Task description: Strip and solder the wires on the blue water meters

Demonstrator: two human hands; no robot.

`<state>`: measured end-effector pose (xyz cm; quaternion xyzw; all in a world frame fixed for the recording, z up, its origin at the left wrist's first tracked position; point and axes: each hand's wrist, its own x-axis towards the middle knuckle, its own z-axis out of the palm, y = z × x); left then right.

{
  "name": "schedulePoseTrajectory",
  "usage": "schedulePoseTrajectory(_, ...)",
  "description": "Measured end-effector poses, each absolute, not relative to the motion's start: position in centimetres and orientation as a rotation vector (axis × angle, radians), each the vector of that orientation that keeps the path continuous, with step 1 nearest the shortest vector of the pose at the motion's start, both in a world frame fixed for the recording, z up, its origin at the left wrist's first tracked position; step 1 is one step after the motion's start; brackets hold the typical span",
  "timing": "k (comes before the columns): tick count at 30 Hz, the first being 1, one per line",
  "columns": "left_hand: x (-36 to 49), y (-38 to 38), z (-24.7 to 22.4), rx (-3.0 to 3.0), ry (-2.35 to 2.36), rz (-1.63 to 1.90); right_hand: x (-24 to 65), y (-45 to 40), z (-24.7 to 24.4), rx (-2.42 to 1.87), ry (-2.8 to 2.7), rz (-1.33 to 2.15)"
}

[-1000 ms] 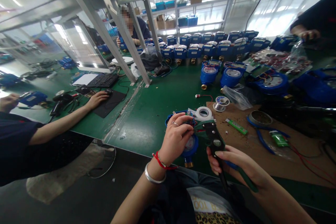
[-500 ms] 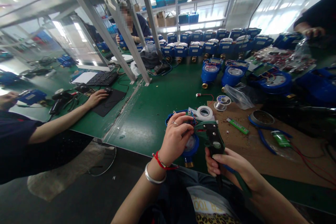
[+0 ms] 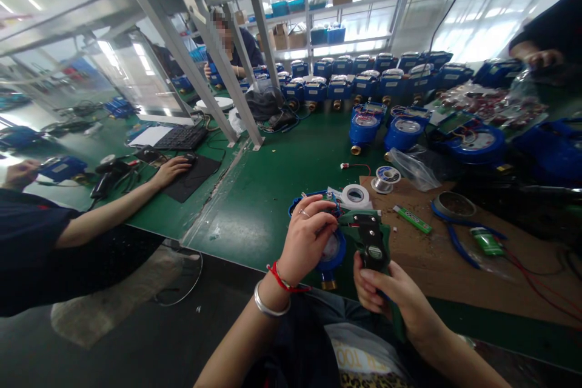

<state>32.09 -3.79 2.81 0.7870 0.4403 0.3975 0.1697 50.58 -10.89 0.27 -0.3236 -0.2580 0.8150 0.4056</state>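
My right hand [image 3: 386, 291] is wrapped round the handles of a green and black wire stripper [image 3: 370, 239]. The tool's jaws point left, close to the fingertips of my left hand [image 3: 309, 230]. Those fingertips are pinched over the open top of a blue meter [image 3: 331, 254]; thin wires show there, but what exactly they grip is too small to make out. The meter lies at the table's front edge with its brass fitting toward me. A roll of white tape [image 3: 355, 195] is just behind the tool.
Solder spool [image 3: 385, 179], green battery [image 3: 412, 219] and a tape ring [image 3: 454, 204] lie around a cardboard sheet [image 3: 422, 267]. Blue meters [image 3: 366, 124] stand behind. At left, a co-worker's hand [image 3: 173, 171] rests on a mouse; another person's hand [image 3: 541, 57] is at far right.
My right hand has squeezed the wire stripper's handles closer together, and its jaws look closed up. My left hand keeps its pinch in nearly the same place.
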Motion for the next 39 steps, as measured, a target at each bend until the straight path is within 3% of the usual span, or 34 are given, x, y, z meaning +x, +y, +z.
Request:
schedulePoseTrajectory(8,31.6,-3.9,2.8,2.126,1.275,1.212,51.3,-11.4,1.6,-0.714,-0.753,1.86)
schedulePoseTrajectory(22,29.6,-5.2,3.1,2.12,1.307,1.251,52.1,-12.2,0.6,-0.709,-0.668,1.932)
schedulePoseTrajectory(36,27.8,-4.9,4.6,2.666,1.333,0.759,51.9,-12.7,1.8,-0.743,-0.703,2.048)
schedulePoseTrajectory(39,27.9,-4.2,4.4,2.624,1.322,0.79,51.6,-12.6,2.3,-0.77,-0.72,2.051)
